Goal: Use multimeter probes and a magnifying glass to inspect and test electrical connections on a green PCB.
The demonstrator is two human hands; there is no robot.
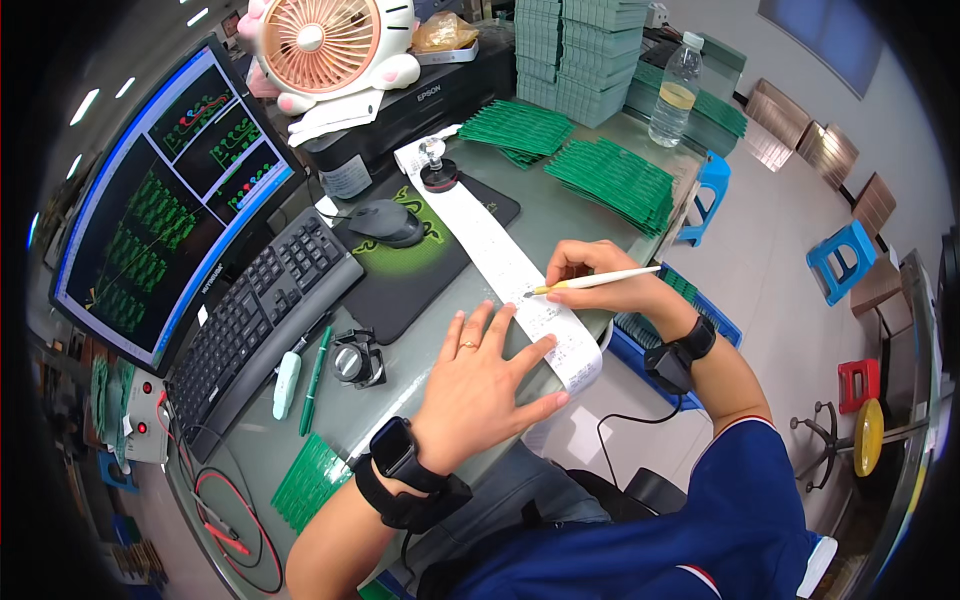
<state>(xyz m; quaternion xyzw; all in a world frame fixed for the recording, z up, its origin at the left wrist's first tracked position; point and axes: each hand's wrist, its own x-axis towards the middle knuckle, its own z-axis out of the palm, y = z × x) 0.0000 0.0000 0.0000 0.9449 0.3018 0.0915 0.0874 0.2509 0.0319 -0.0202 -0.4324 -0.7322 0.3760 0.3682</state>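
A long white paper strip [486, 246] runs across the desk and curls over its near edge, with handwriting on its near part. My right hand [612, 270] is closed around a white pen [630, 273] with a yellow grip, its tip at the strip. My left hand [478, 385] lies flat with fingers spread, fingertips on or beside the strip's left edge. A ring and a black watch [395, 450] are on that arm. A round black object with a clear knob [438, 170], like a stamp, sits on the strip's far end.
Beside the strip are a black mouse [386, 222] on a mouse pad [400, 300], a keyboard [265, 305] and a monitor [165, 200]. A green pen [315, 380] lies left. Green circuit boards [612, 180] and a water bottle [675, 95] stand at the back; a blue crate [720, 325] is below right.
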